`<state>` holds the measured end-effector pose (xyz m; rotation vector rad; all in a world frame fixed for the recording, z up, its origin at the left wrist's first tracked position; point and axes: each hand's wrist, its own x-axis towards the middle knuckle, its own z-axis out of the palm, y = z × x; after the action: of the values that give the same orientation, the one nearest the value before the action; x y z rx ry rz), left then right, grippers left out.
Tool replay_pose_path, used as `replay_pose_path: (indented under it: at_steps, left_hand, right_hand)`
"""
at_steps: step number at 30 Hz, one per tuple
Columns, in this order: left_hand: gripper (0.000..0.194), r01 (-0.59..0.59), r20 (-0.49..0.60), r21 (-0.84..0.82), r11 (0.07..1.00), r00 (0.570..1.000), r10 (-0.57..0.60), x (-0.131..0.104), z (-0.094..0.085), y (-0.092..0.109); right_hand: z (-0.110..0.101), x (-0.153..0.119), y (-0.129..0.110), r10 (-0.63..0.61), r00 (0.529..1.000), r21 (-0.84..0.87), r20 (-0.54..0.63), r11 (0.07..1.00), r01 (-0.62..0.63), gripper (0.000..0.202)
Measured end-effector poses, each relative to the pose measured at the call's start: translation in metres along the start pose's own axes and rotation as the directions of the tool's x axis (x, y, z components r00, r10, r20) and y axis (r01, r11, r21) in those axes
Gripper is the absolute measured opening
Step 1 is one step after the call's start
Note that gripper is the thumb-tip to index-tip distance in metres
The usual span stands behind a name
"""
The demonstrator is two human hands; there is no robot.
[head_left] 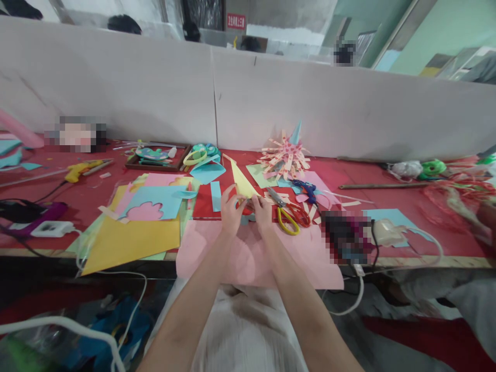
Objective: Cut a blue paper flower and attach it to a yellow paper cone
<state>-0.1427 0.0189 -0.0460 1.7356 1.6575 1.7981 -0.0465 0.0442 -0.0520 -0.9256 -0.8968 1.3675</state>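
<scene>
My left hand [231, 211] and my right hand [263, 213] are close together at the middle of the table. Between them they pinch the wide lower end of a pointed piece of yellow paper [242, 180], its narrow tip pointing away from me. Fingers hide part of its lower edge, so I cannot tell whether it is rolled. Pink paper [205, 248] lies under my forearms. Just right of my right hand are scissors with one yellow and one red handle [287, 219]. Light blue paper [216, 196] rests left of my left hand.
Yellow card [135, 240] and light blue paper with a scalloped cutout [155, 199] lie left. Behind stand a spiky pink paper ornament [287, 157] and a brown tray [155, 164]. A blue glue gun [308, 190] and a yellow one [79, 170] have cords. A white partition [155, 93] rises behind.
</scene>
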Motion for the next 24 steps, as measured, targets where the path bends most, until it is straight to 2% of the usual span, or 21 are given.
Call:
replay_pose_path:
  at_steps: [3,7,12,16,24]
  left_hand:
    - [0.019,-0.002,0.003,0.002,1.000,1.000,0.002,0.000,0.001,0.000]
    - [0.019,-0.036,0.020,0.023,0.999,0.999,0.035,-0.002,0.002,0.000]
    - [0.019,-0.055,0.028,0.041,0.998,0.998,0.054,-0.004,0.002,0.005]
    - [0.020,-0.066,0.044,0.049,0.997,0.997,0.064,-0.004,0.001,0.005]
    - [0.020,-0.071,0.041,0.054,0.996,0.997,0.069,-0.004,0.002,0.006]
  right_hand:
    - [-0.003,0.002,0.001,-0.057,0.998,-0.075,-0.013,0.996,0.056,0.023]
    - [-0.004,0.001,-0.003,-0.173,0.983,-0.262,-0.063,0.953,0.151,0.026]
    - [-0.002,-0.004,-0.013,-0.236,0.966,-0.422,-0.109,0.890,0.170,0.034]
    - [-0.003,-0.005,-0.010,-0.294,0.953,-0.476,-0.073,0.850,0.226,0.031]
    - [-0.009,-0.003,-0.003,-0.404,0.915,-0.643,0.011,0.698,0.316,0.036]
